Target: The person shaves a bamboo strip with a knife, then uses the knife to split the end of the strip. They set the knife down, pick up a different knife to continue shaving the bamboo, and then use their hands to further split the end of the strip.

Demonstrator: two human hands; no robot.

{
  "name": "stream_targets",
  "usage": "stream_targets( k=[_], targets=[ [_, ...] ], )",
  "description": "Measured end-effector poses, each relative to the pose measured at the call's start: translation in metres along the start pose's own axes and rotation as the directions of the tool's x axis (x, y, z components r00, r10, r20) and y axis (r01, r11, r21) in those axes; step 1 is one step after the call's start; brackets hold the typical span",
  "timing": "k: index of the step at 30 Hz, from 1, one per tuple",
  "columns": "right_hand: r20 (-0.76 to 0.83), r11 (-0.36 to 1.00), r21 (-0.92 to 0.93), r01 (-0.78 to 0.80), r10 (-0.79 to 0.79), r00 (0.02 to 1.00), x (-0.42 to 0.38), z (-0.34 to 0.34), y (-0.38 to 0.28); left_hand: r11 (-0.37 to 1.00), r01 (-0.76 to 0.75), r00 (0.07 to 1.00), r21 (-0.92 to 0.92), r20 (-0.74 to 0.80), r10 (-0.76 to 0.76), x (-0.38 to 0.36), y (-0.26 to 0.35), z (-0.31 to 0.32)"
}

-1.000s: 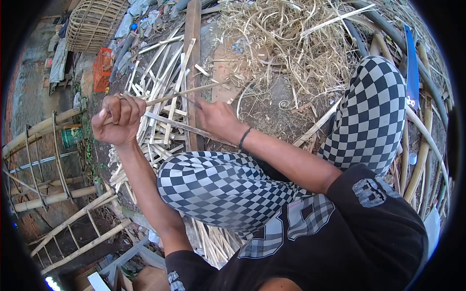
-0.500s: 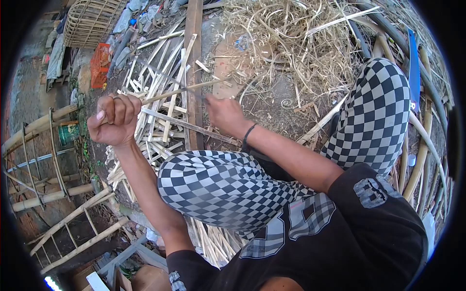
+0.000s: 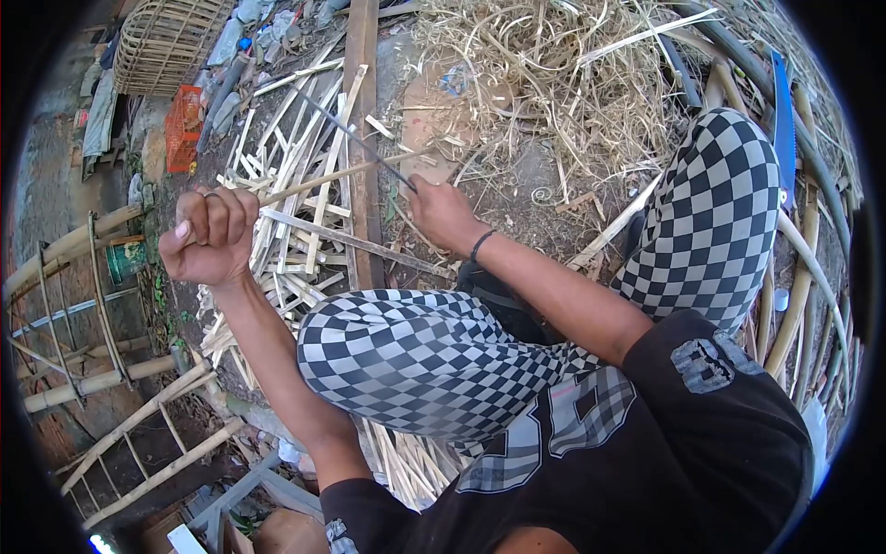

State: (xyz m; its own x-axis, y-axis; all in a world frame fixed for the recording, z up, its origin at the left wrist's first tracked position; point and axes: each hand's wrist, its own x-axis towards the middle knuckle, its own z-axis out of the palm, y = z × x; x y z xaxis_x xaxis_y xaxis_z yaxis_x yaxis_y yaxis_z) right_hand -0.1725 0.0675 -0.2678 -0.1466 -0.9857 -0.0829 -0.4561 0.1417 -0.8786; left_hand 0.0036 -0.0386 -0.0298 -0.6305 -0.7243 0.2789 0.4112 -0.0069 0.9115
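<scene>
My left hand point(image 3: 214, 235) is closed round one end of a thin bamboo strip point(image 3: 337, 174), which stretches rightward above the wooden beam. My right hand point(image 3: 445, 214) grips a long, thin dark blade point(image 3: 346, 129), whose far end points up and left. The blade crosses the strip close to my right hand; whether they touch is unclear. Below both lies a loose pile of pale split strips point(image 3: 291, 222). Curled shavings point(image 3: 554, 83) are heaped beyond my right hand.
A wooden beam point(image 3: 363, 83) runs between my hands. A wicker basket point(image 3: 171, 42) and an orange crate point(image 3: 184, 129) are at the upper left. Bamboo frames point(image 3: 138, 369) stand at the left. A blue saw point(image 3: 784, 129) rests by poles at the right.
My right hand has moved slightly right, and the blade, blurred before, now shows sharply. My left hand has shifted a little left, still holding the strip.
</scene>
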Motion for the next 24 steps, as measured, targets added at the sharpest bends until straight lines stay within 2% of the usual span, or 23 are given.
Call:
stream_targets(
  k=[1, 3, 4, 5, 7, 9, 10, 11, 12, 13, 14, 16, 18, 19, 20, 21, 22, 24],
  targets=[
    [0.007, 0.998, -0.024, -0.050, 0.050, 0.999, 0.000, 0.010, 0.027, 1.000, 0.007, 1.000, 0.002, 0.010, -0.007, -0.001, 0.000, 0.000],
    [0.042, 0.949, -0.173, -0.262, 0.273, 0.961, -0.003, 0.026, 0.099, 1.000, -0.010, 0.999, -0.004, -0.047, 0.010, -0.005, -0.002, -0.002],
    [0.037, 0.943, -0.183, -0.278, 0.290, 0.956, -0.007, 0.014, 0.110, 1.000, -0.025, 0.995, -0.016, -0.096, 0.023, -0.004, -0.002, -0.002],
    [0.028, 0.936, -0.192, -0.297, 0.307, 0.951, -0.007, 0.006, 0.114, 1.000, -0.022, 0.996, -0.011, -0.088, 0.021, 0.000, -0.004, 0.003],
    [0.049, 0.932, -0.136, -0.336, 0.345, 0.937, 0.003, 0.016, 0.112, 0.990, -0.106, 0.959, 0.096, -0.253, 0.127, 0.006, -0.010, 0.019],
    [0.105, 0.889, -0.122, -0.440, 0.453, 0.885, 0.002, 0.009, 0.084, 0.992, -0.103, 0.944, 0.068, -0.308, 0.119, 0.003, -0.008, 0.019],
    [0.103, 0.893, -0.121, -0.433, 0.445, 0.890, 0.003, 0.004, 0.074, 0.994, -0.102, 0.928, 0.038, -0.356, 0.109, 0.003, -0.007, 0.015],
    [0.099, 0.907, -0.097, -0.409, 0.418, 0.903, 0.002, 0.001, 0.066, 0.994, -0.101, 0.895, 0.051, -0.432, 0.113, 0.001, -0.007, 0.010],
    [0.094, 0.919, -0.072, -0.388, 0.394, 0.914, 0.000, -0.001, 0.058, 0.993, -0.100, 0.895, 0.054, -0.431, 0.114, -0.001, -0.008, 0.007],
    [0.149, 0.926, 0.014, -0.376, 0.370, 0.917, 0.001, -0.005, 0.044, 0.989, -0.145, 0.923, 0.037, -0.355, 0.148, 0.000, -0.010, 0.005],
    [0.124, 0.948, 0.049, -0.315, 0.307, 0.944, 0.001, -0.002, 0.032, 0.982, -0.189, 0.943, 0.014, -0.275, 0.186, 0.002, -0.012, 0.003],
    [0.096, 0.973, 0.134, -0.187, 0.175, 0.980, -0.004, -0.005, -0.006, 0.984, -0.173, 0.928, 0.051, -0.327, 0.180, 0.004, -0.010, 0.002],
    [0.102, 0.977, 0.207, -0.048, 0.027, 0.994, -0.009, -0.033, -0.058, 0.998, -0.055, 0.983, 0.003, -0.173, 0.055, 0.005, -0.006, -0.001],
    [0.113, 0.974, 0.226, 0.023, -0.049, 0.992, -0.012, -0.043, -0.076, 0.999, -0.052, 0.983, 0.001, -0.175, 0.051, 0.006, -0.005, -0.001],
    [0.113, 0.974, 0.224, 0.019, -0.045, 0.993, -0.015, -0.051, -0.090, 0.999, -0.019, 0.997, 0.027, -0.069, 0.021, 0.009, -0.003, 0.000],
    [0.083, 0.972, 0.205, 0.116, -0.135, 0.987, -0.019, -0.058, -0.100, 0.998, 0.010, 0.999, 0.054, 0.038, -0.012, 0.012, -0.003, 0.001],
    [0.055, 0.960, 0.183, 0.212, -0.225, 0.973, -0.021, -0.061, -0.105, 0.999, 0.011, 0.999, 0.048, 0.037, -0.013, 0.015, -0.003, 0.002],
    [0.054, 0.972, 0.132, 0.192, -0.201, 0.978, -0.016, -0.041, -0.082, 0.998, 0.020, 0.999, 0.053, 0.049, -0.023, 0.016, -0.002, 0.005]
  ],
)
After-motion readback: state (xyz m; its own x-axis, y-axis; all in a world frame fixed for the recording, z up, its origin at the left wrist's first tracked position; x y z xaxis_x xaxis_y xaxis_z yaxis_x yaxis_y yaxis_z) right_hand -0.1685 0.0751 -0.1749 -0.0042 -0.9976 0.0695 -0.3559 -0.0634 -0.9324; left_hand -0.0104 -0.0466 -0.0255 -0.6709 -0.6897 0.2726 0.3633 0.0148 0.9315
